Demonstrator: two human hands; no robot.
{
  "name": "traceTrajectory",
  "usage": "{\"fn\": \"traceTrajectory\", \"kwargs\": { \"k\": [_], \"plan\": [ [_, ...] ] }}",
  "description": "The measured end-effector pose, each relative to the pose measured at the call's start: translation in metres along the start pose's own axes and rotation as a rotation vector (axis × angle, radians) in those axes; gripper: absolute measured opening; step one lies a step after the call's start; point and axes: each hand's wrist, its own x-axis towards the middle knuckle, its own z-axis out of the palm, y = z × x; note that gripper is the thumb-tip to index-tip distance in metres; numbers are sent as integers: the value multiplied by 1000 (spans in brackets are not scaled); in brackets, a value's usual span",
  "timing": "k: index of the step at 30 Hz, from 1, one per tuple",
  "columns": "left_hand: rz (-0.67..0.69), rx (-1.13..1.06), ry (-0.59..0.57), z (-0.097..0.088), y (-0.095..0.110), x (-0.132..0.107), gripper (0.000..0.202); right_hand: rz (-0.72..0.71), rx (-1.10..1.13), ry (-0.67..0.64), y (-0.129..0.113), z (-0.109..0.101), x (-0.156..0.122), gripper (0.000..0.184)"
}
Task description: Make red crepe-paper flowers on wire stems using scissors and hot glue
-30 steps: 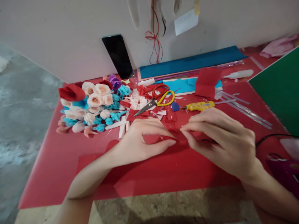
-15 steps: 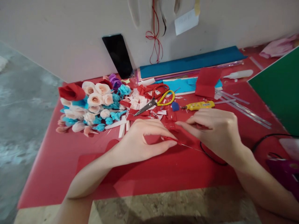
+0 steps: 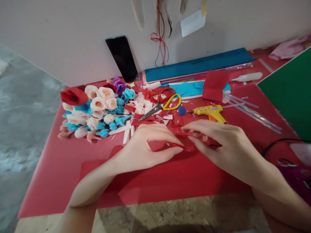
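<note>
My left hand [image 3: 148, 147] is closed in a pinch on a small rolled piece of red crepe paper [image 3: 173, 144], mostly hidden by the fingers. Just to its right, my right hand [image 3: 218, 139] has its thumb and index finger apart, with nothing visible held between them. Beyond the right hand lies a yellow glue gun [image 3: 210, 111], its handle partly behind the knuckles. Scissors [image 3: 157, 108] with one red and one yellow handle rest spread among paper scraps [image 3: 143, 105] past the left hand. Flat red paper [image 3: 155, 181] lies beneath both hands.
Paper flowers [image 3: 97, 110] in white, blue, red and purple are heaped at the left. A phone [image 3: 122, 58] leans on the wall. Blue paper [image 3: 199, 64], clear glue sticks [image 3: 257, 113], a white bottle [image 3: 249, 77] and a green board [image 3: 291, 90] stand toward the back and right.
My right hand has moved slightly forward and opened its thumb and index finger. More of the glue gun shows. The thin strand beside the red paper is no longer visible. My left hand is nearly still.
</note>
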Motion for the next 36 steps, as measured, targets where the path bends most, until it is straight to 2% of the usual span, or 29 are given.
{"fn": "traceTrajectory", "kwargs": {
  "k": [2,5,7,9,11,16,20,36],
  "plan": [
    [2,-4,5,0,0,0,5,6,57,41,-3,-2,-2,3],
    [9,-12,9,0,0,0,5,29,55,98,-6,-4,-2,18],
    [3,-10,10,0,0,0,5,30,18,135,-6,-3,-2,7],
    [-14,-1,13,0,0,0,5,16,3,150,-5,-3,-2,24],
    [-31,9,26,0,0,0,5,-4,24,118,-6,-3,-3,30],
    [-40,-11,78,2,-3,0,7,-17,67,4,-11,-3,-7,11],
    [-58,-12,131,5,-3,0,7,-8,70,36,-12,1,-10,5],
    [-20,46,115,6,-3,-2,11,-7,81,33,-11,-1,-10,7]
  ]
}}
